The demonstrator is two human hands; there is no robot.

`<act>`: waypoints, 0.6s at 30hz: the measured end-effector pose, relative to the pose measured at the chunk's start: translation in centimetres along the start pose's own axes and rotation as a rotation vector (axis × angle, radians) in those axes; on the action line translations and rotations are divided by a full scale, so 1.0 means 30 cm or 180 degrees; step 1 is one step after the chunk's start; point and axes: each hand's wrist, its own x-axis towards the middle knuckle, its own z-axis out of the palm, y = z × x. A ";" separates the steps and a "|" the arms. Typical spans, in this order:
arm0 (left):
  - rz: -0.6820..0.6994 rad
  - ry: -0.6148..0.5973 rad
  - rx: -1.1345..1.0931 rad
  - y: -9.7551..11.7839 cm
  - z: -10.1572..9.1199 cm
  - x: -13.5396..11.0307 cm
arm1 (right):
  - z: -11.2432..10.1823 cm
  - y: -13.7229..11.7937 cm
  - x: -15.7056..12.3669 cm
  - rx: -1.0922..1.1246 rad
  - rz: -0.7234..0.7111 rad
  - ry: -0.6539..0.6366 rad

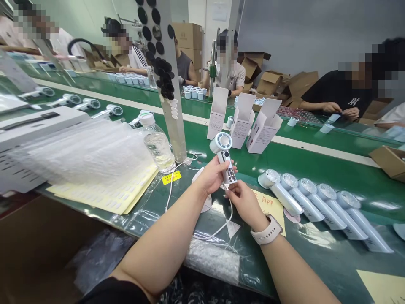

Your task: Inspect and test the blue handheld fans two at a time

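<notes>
A light-blue handheld fan (222, 142) with a round slotted head is held upright in my left hand (212, 174), whose fingers wrap round its handle. The front of the handle shows a dark round button and small components. Just below the handle's lower end, my right hand (243, 197) pinches the end of a white cable (232, 207). Whether the plug sits inside the fan is hidden by the fingers. The cable loops down over the table toward the left. Right of my hands lies a row of several similar fans (308, 190) in clear wrapping.
A water bottle (159, 147) stands left beside a metal post (174, 114). Yellow label sheets (126, 202) lie under plastic bags (91, 156). Three white boxes (261, 131) with raised flaps stand on the green conveyor (196, 141). Several people work across it.
</notes>
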 end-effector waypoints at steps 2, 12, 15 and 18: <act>0.0084 0.0121 0.0070 0.009 -0.004 0.001 | -0.010 -0.018 -0.006 0.0791 0.0329 -0.0213; 0.0034 0.0055 0.0228 0.018 -0.004 0.002 | 0.021 -0.056 -0.025 0.0937 0.0206 -0.0201; 0.0062 0.0013 0.0189 0.020 -0.003 0.000 | 0.038 -0.053 -0.033 0.1088 0.0103 -0.0182; 0.0098 0.0021 0.0203 0.025 -0.004 0.000 | 0.042 -0.053 -0.037 0.1115 0.0093 -0.0122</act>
